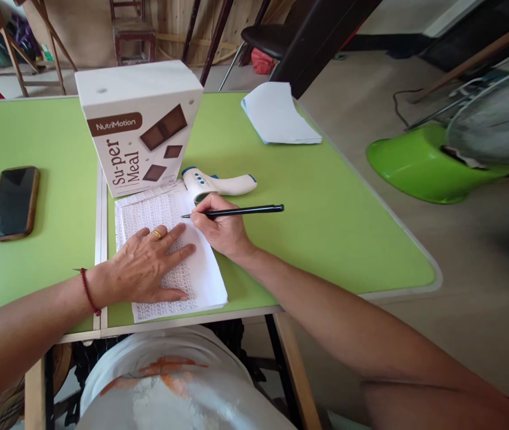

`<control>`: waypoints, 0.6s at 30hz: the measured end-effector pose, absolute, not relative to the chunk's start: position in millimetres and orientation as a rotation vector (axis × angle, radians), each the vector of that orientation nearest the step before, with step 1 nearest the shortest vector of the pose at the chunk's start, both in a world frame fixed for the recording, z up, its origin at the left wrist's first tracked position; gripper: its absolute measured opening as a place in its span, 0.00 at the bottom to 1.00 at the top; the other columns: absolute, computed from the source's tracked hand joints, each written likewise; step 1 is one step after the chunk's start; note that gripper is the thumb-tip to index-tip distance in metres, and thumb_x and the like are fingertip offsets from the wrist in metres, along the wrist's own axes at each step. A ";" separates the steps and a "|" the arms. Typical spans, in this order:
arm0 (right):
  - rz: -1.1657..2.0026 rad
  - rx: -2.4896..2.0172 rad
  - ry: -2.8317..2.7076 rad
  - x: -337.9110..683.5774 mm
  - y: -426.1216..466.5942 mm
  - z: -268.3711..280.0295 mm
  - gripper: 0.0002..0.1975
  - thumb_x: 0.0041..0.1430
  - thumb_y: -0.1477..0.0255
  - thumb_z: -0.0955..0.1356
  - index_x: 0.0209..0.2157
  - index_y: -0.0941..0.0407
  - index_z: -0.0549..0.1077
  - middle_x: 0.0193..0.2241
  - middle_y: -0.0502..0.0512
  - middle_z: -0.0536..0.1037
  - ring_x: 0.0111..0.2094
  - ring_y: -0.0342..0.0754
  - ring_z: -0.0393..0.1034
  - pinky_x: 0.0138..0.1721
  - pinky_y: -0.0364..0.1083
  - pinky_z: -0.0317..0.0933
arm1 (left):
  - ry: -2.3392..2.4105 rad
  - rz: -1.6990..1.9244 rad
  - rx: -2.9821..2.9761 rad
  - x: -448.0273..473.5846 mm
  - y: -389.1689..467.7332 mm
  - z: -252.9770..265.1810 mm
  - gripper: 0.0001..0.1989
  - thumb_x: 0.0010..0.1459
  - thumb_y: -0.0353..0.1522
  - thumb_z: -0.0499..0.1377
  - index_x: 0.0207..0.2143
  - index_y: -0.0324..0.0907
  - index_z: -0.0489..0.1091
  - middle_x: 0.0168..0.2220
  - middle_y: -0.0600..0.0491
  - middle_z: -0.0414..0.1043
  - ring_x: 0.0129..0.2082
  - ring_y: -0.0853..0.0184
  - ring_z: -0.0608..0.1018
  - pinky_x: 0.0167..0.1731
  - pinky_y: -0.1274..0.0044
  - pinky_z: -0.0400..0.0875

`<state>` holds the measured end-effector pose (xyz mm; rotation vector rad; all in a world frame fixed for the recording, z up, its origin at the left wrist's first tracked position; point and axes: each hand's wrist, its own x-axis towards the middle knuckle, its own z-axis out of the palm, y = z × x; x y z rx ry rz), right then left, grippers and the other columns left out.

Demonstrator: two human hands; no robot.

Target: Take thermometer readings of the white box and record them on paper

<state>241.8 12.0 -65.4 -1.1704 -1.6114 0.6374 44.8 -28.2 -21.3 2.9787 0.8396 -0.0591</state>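
Sheets of paper covered with dense handwriting lie on the green table in front of me. My left hand rests flat on them, fingers spread, with a ring on one finger and a red bead bracelet at the wrist. A black pen is pinched in my right hand, its tip at the paper near the end of a written line. Just beyond that hand lies a white and blue infrared thermometer, close to the paper's top edge. Behind the sheets stands a white NutriMotion box.
A phone in a brown case lies at the left of the green table. More white paper sits near the far edge. On the floor to the right is a green plastic stool beside a fan-like round cage.
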 end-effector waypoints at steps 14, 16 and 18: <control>0.669 -1.164 -1.621 242.4 10.2 -67.4 0.05 0.50 0.71 0.66 0.23 0.52 0.64 0.18 0.45 0.67 0.20 0.42 0.57 0.23 0.44 0.59 | 0.825 -0.068 2.974 45.5 -27.9 -21.7 0.39 0.59 0.57 0.55 0.63 0.40 0.61 0.64 0.32 0.57 0.50 0.48 0.70 0.44 0.61 0.69; 0.668 -1.166 -1.624 242.5 10.2 -67.6 0.05 0.50 0.71 0.66 0.23 0.52 0.65 0.18 0.45 0.67 0.20 0.42 0.57 0.23 0.44 0.59 | 0.825 -0.066 2.978 45.3 -27.8 -22.3 0.39 0.59 0.57 0.55 0.63 0.40 0.61 0.65 0.32 0.56 0.50 0.48 0.70 0.43 0.62 0.69; 0.673 -1.165 -1.629 242.5 10.2 -67.7 0.05 0.50 0.71 0.66 0.23 0.52 0.65 0.18 0.45 0.67 0.21 0.42 0.57 0.24 0.44 0.59 | 0.828 -0.064 2.979 45.2 -27.9 -22.5 0.40 0.58 0.57 0.55 0.63 0.40 0.61 0.65 0.33 0.57 0.50 0.48 0.70 0.44 0.62 0.69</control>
